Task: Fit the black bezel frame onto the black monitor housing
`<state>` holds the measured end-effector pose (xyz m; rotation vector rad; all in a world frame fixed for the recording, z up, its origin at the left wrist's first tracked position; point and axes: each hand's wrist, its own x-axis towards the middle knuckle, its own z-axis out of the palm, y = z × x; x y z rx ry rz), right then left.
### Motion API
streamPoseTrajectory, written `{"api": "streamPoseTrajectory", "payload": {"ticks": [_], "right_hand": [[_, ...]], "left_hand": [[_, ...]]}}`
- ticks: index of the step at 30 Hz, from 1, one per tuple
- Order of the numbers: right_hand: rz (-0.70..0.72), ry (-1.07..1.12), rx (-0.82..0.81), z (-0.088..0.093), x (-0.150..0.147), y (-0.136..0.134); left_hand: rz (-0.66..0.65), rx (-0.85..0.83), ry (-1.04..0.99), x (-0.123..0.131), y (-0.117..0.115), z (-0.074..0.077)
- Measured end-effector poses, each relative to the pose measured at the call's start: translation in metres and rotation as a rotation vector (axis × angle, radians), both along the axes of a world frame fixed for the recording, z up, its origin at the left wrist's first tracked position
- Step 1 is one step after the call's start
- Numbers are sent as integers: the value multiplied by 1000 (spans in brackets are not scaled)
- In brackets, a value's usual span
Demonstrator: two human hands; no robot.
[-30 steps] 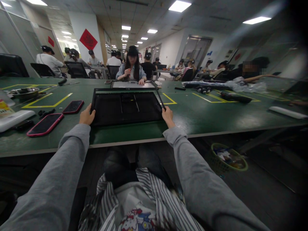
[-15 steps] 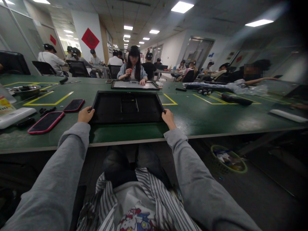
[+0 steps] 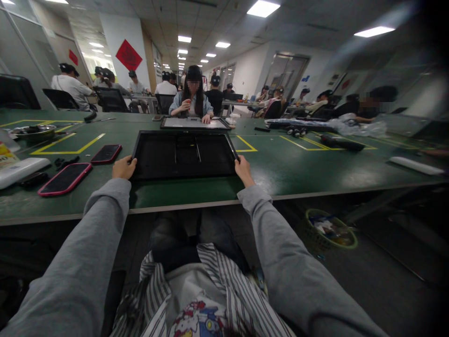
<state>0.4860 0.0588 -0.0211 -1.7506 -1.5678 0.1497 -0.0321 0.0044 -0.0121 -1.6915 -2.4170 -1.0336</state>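
A large black flat panel (image 3: 184, 154) lies on the green table (image 3: 287, 168) straight ahead of me. My left hand (image 3: 123, 167) is closed on its near left corner. My right hand (image 3: 242, 169) is closed on its near right corner. Both arms are in grey sleeves and stretched forward. The panel's upper face shows ribs and a small fitting near the middle.
Two phones in pink cases (image 3: 65, 179) (image 3: 106, 153) lie left of the panel, beside a white device (image 3: 21, 171). Yellow tape marks the table. A person across the table works at another panel (image 3: 194, 122). A green basket (image 3: 329, 229) sits on the floor at right.
The panel's far edge and the loose frame that stood raised above it have come down, so the panel now lies flat. My hands stay on its near corners.
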Motion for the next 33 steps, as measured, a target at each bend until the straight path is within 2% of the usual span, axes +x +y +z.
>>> {"api": "streamPoseTrajectory", "payload": {"ticks": [14, 23, 33], "right_hand": [[5, 7, -1, -3, 1, 3], [-4, 28, -12, -4, 1, 4], [-7, 22, -4, -4, -1, 2]], "left_hand": [[17, 3, 1, -1, 0, 0], [46, -78, 45, 0, 4, -4], [6, -67, 33, -2, 5, -4]]}}
